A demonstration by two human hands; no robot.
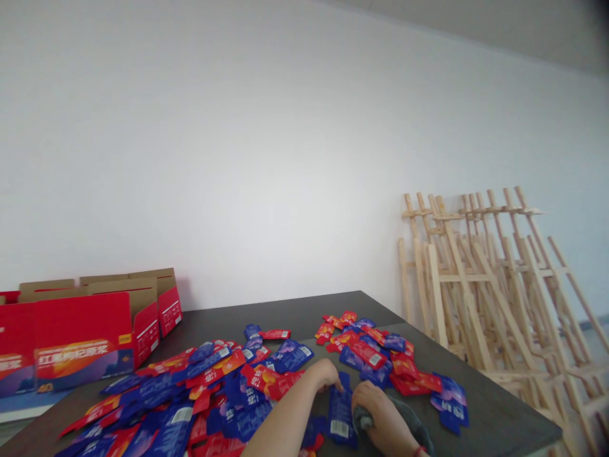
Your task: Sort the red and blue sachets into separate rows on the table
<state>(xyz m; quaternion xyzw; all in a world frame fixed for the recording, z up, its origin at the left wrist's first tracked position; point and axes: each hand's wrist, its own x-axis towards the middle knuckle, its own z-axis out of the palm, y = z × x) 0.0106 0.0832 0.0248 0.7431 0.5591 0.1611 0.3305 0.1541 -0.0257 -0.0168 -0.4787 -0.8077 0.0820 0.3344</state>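
Note:
A blue pouch point(340, 416) with a white barcode label lies flat on the dark table between my two hands. My left hand point(326, 374) is at the pouch's upper end, its fingers curled and closed on the top edge; part of the grip is hidden. Bunched in my right hand point(374, 406) is a grey cloth point(413, 422), held against the pouch's right side. A large heap of red and blue pouches point(209, 387) spreads to the left of my left forearm. Beyond my right hand lies a looser group of red and blue pouches point(371, 349).
Open red cartons point(85, 336) with brown inner flaps stand along the table's left side. The dark table point(485, 400) ends at an edge on the right. Past it, several wooden easels point(466, 285) lean against the white wall point(266, 158).

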